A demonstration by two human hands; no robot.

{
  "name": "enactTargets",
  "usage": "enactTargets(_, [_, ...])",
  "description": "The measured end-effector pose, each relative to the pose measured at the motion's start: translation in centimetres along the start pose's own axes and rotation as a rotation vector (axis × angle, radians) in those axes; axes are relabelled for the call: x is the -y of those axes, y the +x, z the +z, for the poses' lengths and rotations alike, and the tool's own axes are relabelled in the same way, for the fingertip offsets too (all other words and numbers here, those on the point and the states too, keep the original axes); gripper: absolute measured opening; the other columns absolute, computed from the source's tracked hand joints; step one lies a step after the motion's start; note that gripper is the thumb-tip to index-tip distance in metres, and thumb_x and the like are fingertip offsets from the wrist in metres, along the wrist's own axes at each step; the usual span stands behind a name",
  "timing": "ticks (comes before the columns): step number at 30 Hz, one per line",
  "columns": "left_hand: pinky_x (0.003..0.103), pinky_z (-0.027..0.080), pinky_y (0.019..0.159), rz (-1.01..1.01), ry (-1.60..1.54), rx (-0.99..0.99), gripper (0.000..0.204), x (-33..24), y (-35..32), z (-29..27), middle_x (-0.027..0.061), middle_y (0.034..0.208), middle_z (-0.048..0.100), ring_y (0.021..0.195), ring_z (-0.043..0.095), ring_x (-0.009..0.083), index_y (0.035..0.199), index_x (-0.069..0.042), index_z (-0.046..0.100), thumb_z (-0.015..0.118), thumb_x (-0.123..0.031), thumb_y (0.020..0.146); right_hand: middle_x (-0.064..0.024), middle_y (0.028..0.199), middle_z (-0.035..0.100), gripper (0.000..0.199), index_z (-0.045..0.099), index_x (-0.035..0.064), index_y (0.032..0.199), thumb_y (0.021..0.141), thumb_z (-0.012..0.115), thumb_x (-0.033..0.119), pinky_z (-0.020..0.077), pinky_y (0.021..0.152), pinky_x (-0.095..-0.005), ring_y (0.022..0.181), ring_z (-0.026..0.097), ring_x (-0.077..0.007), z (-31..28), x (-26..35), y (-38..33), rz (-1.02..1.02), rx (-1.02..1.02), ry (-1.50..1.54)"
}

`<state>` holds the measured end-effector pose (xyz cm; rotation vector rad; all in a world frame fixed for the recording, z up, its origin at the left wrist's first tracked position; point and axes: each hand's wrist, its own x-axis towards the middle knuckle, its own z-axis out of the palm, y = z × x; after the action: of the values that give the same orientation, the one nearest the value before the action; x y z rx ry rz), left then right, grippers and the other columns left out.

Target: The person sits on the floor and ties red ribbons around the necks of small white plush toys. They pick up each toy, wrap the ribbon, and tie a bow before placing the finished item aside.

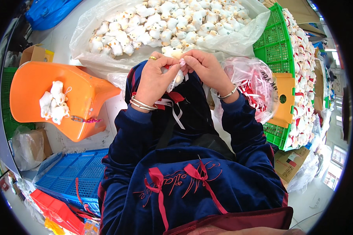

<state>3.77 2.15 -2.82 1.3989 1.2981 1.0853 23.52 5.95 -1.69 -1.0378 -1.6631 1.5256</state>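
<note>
**Both hands pinching a small white plush toy over the lap**

Head view: pale floor w/ bins and bags crowded all round; person seated, dark blue top w/ red ribbon bows filling the lower frame. Orange plastic stool at left, a few finished white toys lying on its seat. Blue crate low left, red tray below it.

Small white plush toy is at centre, held above the knees, mostly hidden by fingers; white fabric, bit of red near it. Left hand curled round it, fingertips pressed together on the top; right hand pinching the same spot from the other side. Bangles on both wrists.

Packaging: big clear plastic bag of white toys just ahead; smaller clear bag of red/white ribbons at right; green crate of more toys far right; brown cartons lower right and upper left.
</note>
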Motion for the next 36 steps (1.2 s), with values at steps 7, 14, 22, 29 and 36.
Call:
enactTargets(7, [0.029, 0.049, 0.074, -0.004, -0.006, 0.049, 0.02, 0.2, 0.2, -0.4, 0.0073, 0.09, 0.057, 0.082, 0.061, 0.0188, 0.098, 0.001, 0.077, 0.077, -0.017, 0.088, -0.0034, 0.083, 0.069, 0.019, 0.066, -0.0045, 0.098, 0.102, 0.061, 0.013, 0.0522, 0.069, -0.024, 0.076, 0.064, -0.0084, 0.4, 0.1, 0.0, 0.014, -0.011, -0.071])
enactTargets(14, [0.028, 0.048, 0.072, 0.031, 0.005, 0.021, 0.018, 0.3, -0.2, -0.3, 0.0072, 0.089, 0.056, 0.079, 0.059, 0.0177, 0.096, -0.001, 0.077, 0.076, -0.017, 0.088, -0.0051, 0.083, 0.07, 0.021, 0.067, -0.0055, 0.097, 0.103, 0.06, 0.013, 0.0538, 0.069, -0.0244, 0.074, 0.067, -0.0099, 0.5, 0.3, 0.2, 0.0, -0.01, -0.087])
enactTargets(22, [0.023, 0.042, 0.068, 0.089, 0.021, 0.127, 0.014, 0.5, 0.2, -1.4, 0.0005, 0.091, 0.052, 0.076, 0.05, 0.0084, 0.099, -0.003, 0.076, 0.074, -0.014, 0.091, -0.0068, 0.085, 0.071, 0.021, 0.067, -0.0052, 0.098, 0.104, 0.058, 0.012, 0.0573, 0.071, -0.0263, 0.076, 0.069, -0.0124, -0.8, 1.6, 0.8, 0.082, 0.159, 0.037])
enactTargets(29, [0.027, 0.048, 0.069, 0.08, 0.047, 0.219, 0.014, -0.1, 0.2, -2.3, 0.0069, 0.097, 0.054, 0.076, 0.056, 0.0148, 0.1, -0.005, 0.075, 0.074, -0.015, 0.091, -0.0046, 0.082, 0.071, 0.018, 0.065, -0.0031, 0.096, 0.102, 0.061, 0.013, 0.0547, 0.069, -0.0245, 0.075, 0.069, -0.0104, -1.0, 2.4, 1.5, 0.083, 0.218, -0.095])
enactTargets(36, [0.026, 0.046, 0.067, 0.119, 0.025, 0.181, 0.013, 0.6, 0.3, -2.4, 0.0054, 0.096, 0.053, 0.076, 0.055, 0.0138, 0.097, -0.004, 0.074, 0.075, -0.014, 0.09, -0.0018, 0.078, 0.068, 0.015, 0.067, -0.0005, 0.099, 0.097, 0.067, 0.015, 0.049, 0.065, -0.0238, 0.071, 0.061, -0.0076, -0.6, 2.9, 1.7, 0.016, 0.232, -0.251])
